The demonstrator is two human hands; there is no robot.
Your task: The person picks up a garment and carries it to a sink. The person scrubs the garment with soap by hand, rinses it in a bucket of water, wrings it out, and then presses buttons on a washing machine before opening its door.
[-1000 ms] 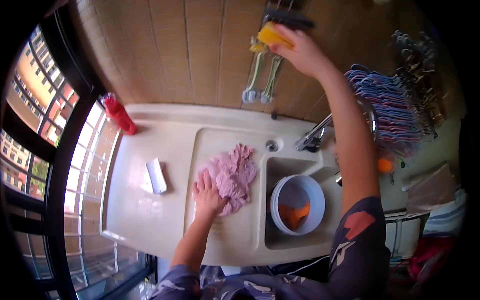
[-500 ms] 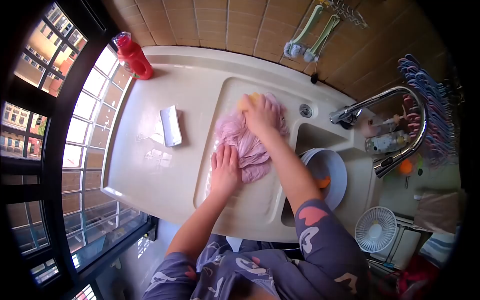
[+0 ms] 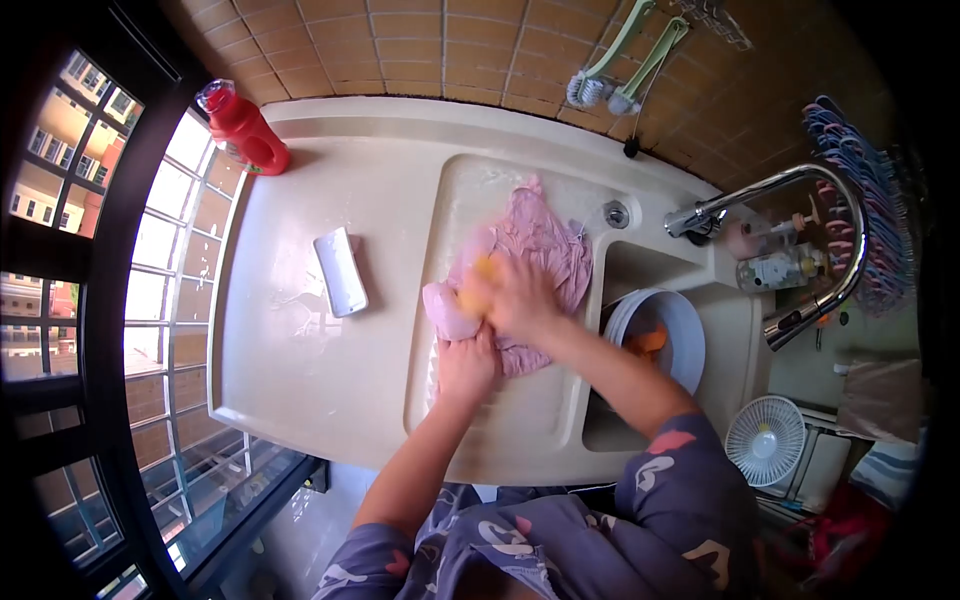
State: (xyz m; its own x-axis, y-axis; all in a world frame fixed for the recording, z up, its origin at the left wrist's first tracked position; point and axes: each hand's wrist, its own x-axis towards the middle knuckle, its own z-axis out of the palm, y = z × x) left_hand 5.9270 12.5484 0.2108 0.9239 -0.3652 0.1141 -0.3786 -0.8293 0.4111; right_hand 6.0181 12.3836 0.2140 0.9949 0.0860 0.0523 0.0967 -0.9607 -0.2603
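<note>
In the head view, the right hand [image 3: 518, 300] has come closer to the left hand [image 3: 468, 370], grasping a blurred yellow block [image 3: 480, 287]; whether the left grips is hidden. Left of the bucket [image 3: 684, 340], the pink cloth [image 3: 545, 240] looks limp, probably slippery: best held by its bunched edge.

Head-worn view, looking forward and down at counter [image 3: 270, 330].

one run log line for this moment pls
left hand: touching pink cloth | right hand: holding yellow block, motion-blurred, over cloth | bucket: in basin, orange item inside
</note>
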